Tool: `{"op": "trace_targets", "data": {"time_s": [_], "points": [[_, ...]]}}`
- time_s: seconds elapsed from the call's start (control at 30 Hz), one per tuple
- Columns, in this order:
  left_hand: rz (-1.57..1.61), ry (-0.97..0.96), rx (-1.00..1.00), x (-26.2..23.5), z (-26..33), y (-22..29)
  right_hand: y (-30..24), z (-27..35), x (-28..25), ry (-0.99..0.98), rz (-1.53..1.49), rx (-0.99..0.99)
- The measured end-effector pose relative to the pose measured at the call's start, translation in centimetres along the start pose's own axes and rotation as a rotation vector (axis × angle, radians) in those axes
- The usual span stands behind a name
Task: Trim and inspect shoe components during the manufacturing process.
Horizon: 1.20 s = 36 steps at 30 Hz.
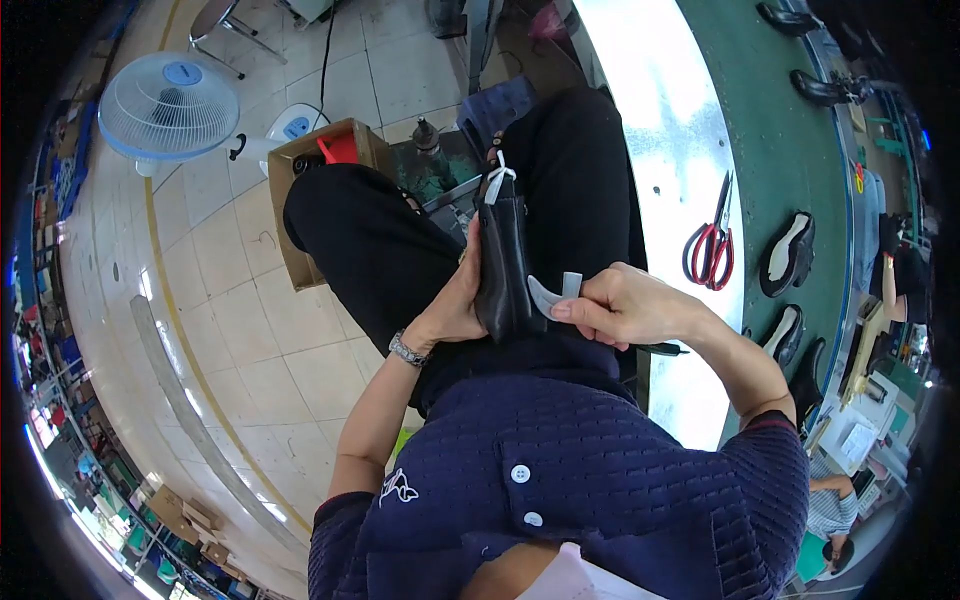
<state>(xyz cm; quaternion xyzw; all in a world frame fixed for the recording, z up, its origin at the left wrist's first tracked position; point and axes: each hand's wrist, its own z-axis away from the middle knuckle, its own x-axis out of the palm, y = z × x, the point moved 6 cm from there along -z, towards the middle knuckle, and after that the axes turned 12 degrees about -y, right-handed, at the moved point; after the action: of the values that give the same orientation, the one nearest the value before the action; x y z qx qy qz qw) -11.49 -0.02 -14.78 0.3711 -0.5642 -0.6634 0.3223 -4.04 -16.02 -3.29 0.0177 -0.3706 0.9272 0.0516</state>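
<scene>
A black leather shoe [503,265] lies across my lap, with a white lace or strip [498,183] at its far end. My left hand [458,297] holds it along its left side, fingers mostly hidden behind the leather. Close to the near right side of the shoe, my right hand [625,306] is closed on a curved pale grey strip [543,297], pinched under the thumb. The strip's curved end reaches the leather; whether it is stuck to it I cannot tell. A thin black pointed tool [664,349] shows just below that hand.
Red-handled scissors [711,250] rest on the white bench [668,110] at my right. Beyond it, several black shoes [788,254] lie on a green conveyor belt [755,160]. Left of my knees are a cardboard box [292,235] and a white fan [168,108]. Another person [828,515] sits far right.
</scene>
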Motion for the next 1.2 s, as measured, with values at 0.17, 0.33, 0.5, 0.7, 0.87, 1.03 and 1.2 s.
{"op": "trace_targets", "data": {"time_s": [0.17, 0.33, 0.5, 0.7, 0.87, 1.03, 1.2], "points": [[-0.03, -0.055, -0.051, 0.4, 0.6, -1.1, -3.4, 1.2, -0.2, 0.093, 0.55, 0.018], [0.044, 0.033, 0.052, -0.7, -0.7, 0.3, -3.5, 1.2, -1.2, 0.26, 0.674, -0.038], [0.222, 0.093, 0.043, -2.4, -1.4, 1.6, 2.3, 1.3, -5.7, 0.516, -0.179, -0.03], [0.258, 0.096, 0.07, -4.2, -2.2, 3.5, 11.6, 4.9, -12.3, 1.118, 0.578, 0.295], [0.139, 0.131, 0.101, -5.9, -3.2, 5.6, 13.7, 4.3, -12.5, 1.156, 0.624, 0.381], [0.311, 0.131, -0.016, -7.3, -3.4, 8.2, 3.2, 2.1, -8.1, 0.734, 0.492, -0.5], [0.771, 0.094, -0.157, -5.4, -6.3, 7.3, 0.9, 0.5, -5.1, 0.565, -0.263, -0.804]]}}
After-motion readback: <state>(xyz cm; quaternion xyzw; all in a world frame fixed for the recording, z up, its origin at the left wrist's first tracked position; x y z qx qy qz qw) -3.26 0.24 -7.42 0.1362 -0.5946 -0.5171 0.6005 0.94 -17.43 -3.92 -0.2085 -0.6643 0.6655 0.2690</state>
